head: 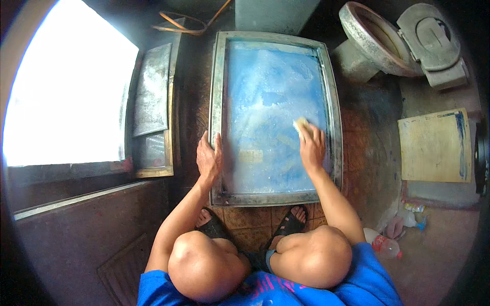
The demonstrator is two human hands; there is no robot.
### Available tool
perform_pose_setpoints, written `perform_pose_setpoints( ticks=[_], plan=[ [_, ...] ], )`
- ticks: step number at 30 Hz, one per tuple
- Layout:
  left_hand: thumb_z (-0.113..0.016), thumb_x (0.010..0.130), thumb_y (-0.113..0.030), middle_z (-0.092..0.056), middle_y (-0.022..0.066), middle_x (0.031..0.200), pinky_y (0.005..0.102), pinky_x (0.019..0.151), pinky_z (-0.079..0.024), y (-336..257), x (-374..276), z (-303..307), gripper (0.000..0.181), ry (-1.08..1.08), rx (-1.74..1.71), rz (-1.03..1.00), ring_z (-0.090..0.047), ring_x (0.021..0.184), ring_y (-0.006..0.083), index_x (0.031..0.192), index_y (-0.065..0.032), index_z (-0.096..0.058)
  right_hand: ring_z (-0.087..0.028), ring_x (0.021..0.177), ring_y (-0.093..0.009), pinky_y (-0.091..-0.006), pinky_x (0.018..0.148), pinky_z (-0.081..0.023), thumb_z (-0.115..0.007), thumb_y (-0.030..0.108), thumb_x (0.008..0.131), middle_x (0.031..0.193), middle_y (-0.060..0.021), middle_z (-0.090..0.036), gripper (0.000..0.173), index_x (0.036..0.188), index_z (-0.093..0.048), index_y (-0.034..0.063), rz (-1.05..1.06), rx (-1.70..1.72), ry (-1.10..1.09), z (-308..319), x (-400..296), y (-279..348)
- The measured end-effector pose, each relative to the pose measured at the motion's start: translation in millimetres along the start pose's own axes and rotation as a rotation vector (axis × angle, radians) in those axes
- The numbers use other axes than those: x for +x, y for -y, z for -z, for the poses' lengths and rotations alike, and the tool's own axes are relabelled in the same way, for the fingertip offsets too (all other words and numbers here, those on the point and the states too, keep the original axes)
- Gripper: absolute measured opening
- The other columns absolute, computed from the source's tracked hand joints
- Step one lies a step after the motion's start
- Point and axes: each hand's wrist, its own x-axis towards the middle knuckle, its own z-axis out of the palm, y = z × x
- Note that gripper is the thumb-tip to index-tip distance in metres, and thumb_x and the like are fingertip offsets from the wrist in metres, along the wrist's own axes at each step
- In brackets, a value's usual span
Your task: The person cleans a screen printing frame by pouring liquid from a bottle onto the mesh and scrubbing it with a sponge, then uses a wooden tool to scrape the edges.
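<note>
A large rectangular screen-printing frame (pixel 332 111) lies in front of my knees, its blue mesh (pixel 264 114) wet and streaked with whitish foam. My left hand (pixel 210 155) grips the left rail of the frame, thumb on the inner side and fingers on the outer side. On the right part of the mesh, my right hand (pixel 313 147) holds a small pale scrubbing brush (pixel 301 125) against the surface. The brush's far end shows beyond my fingertips; the rest is hidden under them. A yellowish rectangular patch (pixel 250 156) shows on the lower left of the mesh.
A dirty toilet-shaped fixture (pixel 373 34) with a seat lid (pixel 430 38) stands at the upper right. Below it are a pale board (pixel 434 147) and a plastic bottle (pixel 386 246). More frames (pixel 153 90) lean at the left beside a bright area; an orange hose (pixel 183 27) lies behind.
</note>
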Motion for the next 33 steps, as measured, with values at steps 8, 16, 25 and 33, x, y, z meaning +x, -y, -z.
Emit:
perform_pose_setpoints(
  ticks=[8,16,25,33],
  plan=[
    [-0.044,0.107,-0.06,-0.054,0.0299,0.146,0.0509,0.116,-0.04,24.4,1.6,3.2,0.078,-0.029,-0.022,0.013,-0.05,0.137,0.045,0.151,0.0047,-0.047,-0.065,0.107,-0.031,-0.0452,0.091,-0.057,-0.085,0.013,0.078,0.112,-0.0106,-0.062,0.038,0.115,-0.076,0.0145,0.278,0.25,0.164,-9.5,-71.3,75.8],
    [-0.044,0.107,-0.059,-0.054,0.0298,0.147,0.0508,0.116,-0.039,2.1,1.0,-8.3,0.077,0.01,-0.009,0.004,-0.05,0.138,0.0456,0.15,0.0048,-0.048,-0.059,0.098,-0.039,-0.0511,0.082,-0.05,-0.073,0.026,0.091,0.109,-0.0179,-0.054,0.031,0.115,-0.064,0.009,-0.09,-0.064,-0.134,-18.7,39.1,-36.7],
    [-0.046,0.108,-0.054,-0.056,0.0297,0.144,0.0505,0.115,-0.04,12.6,1.5,0.5,0.072,-0.043,-0.006,-0.025,-0.051,0.137,0.0449,0.148,0.0063,-0.05,-0.061,0.097,-0.036,-0.0489,0.082,-0.053,-0.078,0.02,0.087,0.102,-0.0134,-0.056,0.032,0.117,-0.071,0.0142,-0.096,0.024,-0.106,-8.1,-55.8,-26.0],
    [-0.047,0.107,-0.055,-0.06,0.0308,0.137,0.0512,0.109,-0.044,0.5,-1.7,-17.8,0.071,-0.007,-0.001,-0.043,-0.056,0.13,0.0469,0.144,0.0059,-0.054,-0.06,0.097,-0.037,-0.0503,0.08,-0.052,-0.077,0.024,0.088,0.104,-0.0157,-0.058,0.026,0.11,-0.069,0.0131,-0.169,-0.266,-0.325,-58.6,125.4,-104.5]
  ],
)
